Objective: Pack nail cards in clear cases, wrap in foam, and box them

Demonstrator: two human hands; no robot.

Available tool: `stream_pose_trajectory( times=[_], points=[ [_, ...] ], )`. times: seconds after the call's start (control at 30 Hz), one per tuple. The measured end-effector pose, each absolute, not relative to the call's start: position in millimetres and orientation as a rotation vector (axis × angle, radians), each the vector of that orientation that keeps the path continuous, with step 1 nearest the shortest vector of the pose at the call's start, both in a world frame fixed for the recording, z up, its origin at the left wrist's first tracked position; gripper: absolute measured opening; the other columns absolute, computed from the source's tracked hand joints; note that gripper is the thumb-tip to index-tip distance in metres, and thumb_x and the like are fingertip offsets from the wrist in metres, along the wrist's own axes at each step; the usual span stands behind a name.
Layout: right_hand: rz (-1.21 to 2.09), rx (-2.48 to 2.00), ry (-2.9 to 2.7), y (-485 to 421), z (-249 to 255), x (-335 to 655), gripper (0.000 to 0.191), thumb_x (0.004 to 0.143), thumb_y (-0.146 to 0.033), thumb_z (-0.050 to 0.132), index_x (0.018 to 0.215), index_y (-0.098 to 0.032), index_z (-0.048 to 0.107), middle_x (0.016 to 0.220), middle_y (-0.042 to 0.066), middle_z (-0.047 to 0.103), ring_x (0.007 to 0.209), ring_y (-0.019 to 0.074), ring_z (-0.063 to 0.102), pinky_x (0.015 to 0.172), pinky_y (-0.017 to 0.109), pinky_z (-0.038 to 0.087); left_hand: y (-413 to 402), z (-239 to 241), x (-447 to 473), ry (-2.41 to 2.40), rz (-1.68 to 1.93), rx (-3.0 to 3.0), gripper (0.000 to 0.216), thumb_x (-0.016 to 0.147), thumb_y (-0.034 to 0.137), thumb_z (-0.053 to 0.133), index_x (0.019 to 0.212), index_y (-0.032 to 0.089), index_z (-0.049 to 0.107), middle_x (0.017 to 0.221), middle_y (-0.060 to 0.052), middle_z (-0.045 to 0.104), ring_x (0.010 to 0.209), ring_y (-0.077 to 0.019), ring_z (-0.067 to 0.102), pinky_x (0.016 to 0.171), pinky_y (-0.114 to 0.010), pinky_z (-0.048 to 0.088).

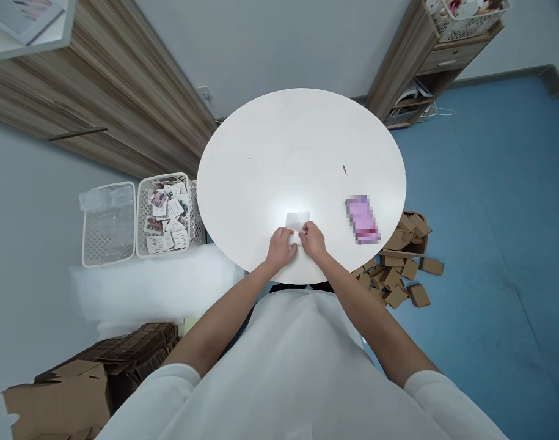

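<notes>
A round white table (302, 140) stands in front of me. Near its front edge my left hand (281, 246) and my right hand (313, 239) meet with fingers closed on a small white flat piece (297, 220), which sticks out beyond the fingertips. What the piece is I cannot make out against the white top. A pink-purple flat object (362, 219) lies on the table to the right of my hands.
Two white baskets stand on the floor at left: one (109, 223) with clear plastic, one (167, 214) with small packets. Small brown cardboard boxes (398, 272) lie scattered at right. Flattened cardboard (91, 373) sits lower left. A wooden shelf unit (426, 55) stands at the back right.
</notes>
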State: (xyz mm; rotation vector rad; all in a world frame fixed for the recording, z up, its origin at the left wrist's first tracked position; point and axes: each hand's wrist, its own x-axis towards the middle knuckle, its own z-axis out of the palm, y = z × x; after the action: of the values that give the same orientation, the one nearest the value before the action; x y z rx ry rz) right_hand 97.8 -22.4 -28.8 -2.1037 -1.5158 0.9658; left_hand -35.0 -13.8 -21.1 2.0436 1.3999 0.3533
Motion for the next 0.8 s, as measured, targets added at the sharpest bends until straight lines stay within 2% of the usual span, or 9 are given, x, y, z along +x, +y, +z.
stream_pose_trajectory(
  times=[0.1, 0.2, 0.37, 0.53, 0.7, 0.8],
  points=[
    [0.846, -2.105, -1.769, -27.9, -27.5, 98.4, 0.021, 0.081, -0.015, 0.036, 0.098, -0.021, 0.048, 0.093, 0.005, 0.053, 0.075, 0.0155, 0.049, 0.060, 0.026, 0.037, -6.5, -21.7, -45.7, 1.197, 0.202, 2.355, 0.043, 0.073, 0.027, 0.051, 0.115, 0.019, 0.044, 0.123, -0.011, 0.043, 0.119, -0.0271, 0.035, 0.095, -0.041, 0.030],
    [0.629, -2.013, -2.140, -33.9, -22.6, 100.0, 0.035, 0.082, -0.010, 0.033, 0.111, -0.023, 0.046, 0.110, 0.009, 0.050, 0.084, 0.0188, 0.048, 0.060, 0.027, 0.036, -0.2, -21.8, -49.2, 1.126, 0.099, 2.480, 0.047, 0.074, 0.030, 0.051, 0.119, 0.021, 0.041, 0.133, -0.010, 0.035, 0.127, -0.0288, 0.024, 0.098, -0.043, 0.025],
    [0.332, -1.797, -2.463, -35.5, -14.0, 109.5, 0.046, 0.081, -0.011, 0.035, 0.126, -0.017, 0.034, 0.130, 0.012, 0.039, 0.102, 0.0259, 0.042, 0.075, 0.037, 0.035, 7.6, -22.1, -48.6, 1.111, 0.080, 2.557, 0.044, 0.073, 0.036, 0.053, 0.113, 0.020, 0.046, 0.137, -0.011, 0.031, 0.129, -0.0298, 0.019, 0.099, -0.044, 0.022],
    [0.484, -1.631, -2.599, -32.1, -22.8, 124.3, 0.064, 0.074, -0.027, 0.054, 0.130, -0.012, 0.029, 0.137, 0.013, 0.030, 0.110, 0.0312, 0.035, 0.081, 0.042, 0.036, 13.1, -21.8, -53.9, 1.071, 0.118, 2.537, 0.049, 0.070, 0.037, 0.057, 0.114, 0.020, 0.045, 0.136, -0.013, 0.030, 0.129, -0.0312, 0.019, 0.098, -0.046, 0.022],
    [0.646, -1.654, -2.517, -25.0, -33.8, 127.5, 0.068, 0.068, -0.017, 0.061, 0.129, -0.017, 0.030, 0.134, 0.010, 0.034, 0.106, 0.0294, 0.038, 0.080, 0.040, 0.041, 18.9, -26.6, -56.0, 0.929, 0.156, 2.466, 0.066, 0.063, 0.029, 0.063, 0.122, 0.016, 0.036, 0.133, -0.014, 0.033, 0.127, -0.0286, 0.023, 0.101, -0.042, 0.024],
    [0.717, -1.654, -2.493, -16.0, -30.6, 124.8, 0.063, 0.067, -0.011, 0.059, 0.125, -0.016, 0.036, 0.127, 0.011, 0.040, 0.099, 0.0285, 0.041, 0.080, 0.041, 0.041, 25.3, -29.0, -52.6, 0.903, 0.156, 2.423, 0.063, 0.064, 0.024, 0.060, 0.121, 0.017, 0.037, 0.130, -0.013, 0.037, 0.123, -0.0268, 0.031, 0.100, -0.040, 0.028]
  ],
)
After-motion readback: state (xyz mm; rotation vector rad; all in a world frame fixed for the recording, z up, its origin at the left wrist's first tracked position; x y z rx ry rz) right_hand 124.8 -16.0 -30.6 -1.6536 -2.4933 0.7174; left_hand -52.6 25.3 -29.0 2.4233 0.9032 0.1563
